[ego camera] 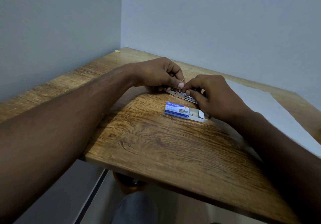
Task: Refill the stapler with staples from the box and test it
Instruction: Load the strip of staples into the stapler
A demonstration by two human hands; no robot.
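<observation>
A small metal stapler [180,95] lies on the wooden table [156,147], mostly covered by both hands. My left hand [161,74] grips its far end, thumb pressed down by a small metal pin. My right hand [215,96] pinches the stapler's middle with its fingertips and covers its right end. Just in front lies a blue and white staple box [177,109], its inner tray [198,115] slid out to the right with staples showing inside.
A couple of loose staples [49,121] lie on the wood in front of the box. A white sheet of paper [271,109] lies at the right, under my right forearm. Walls close the table on the left and back. The table's front edge runs diagonally.
</observation>
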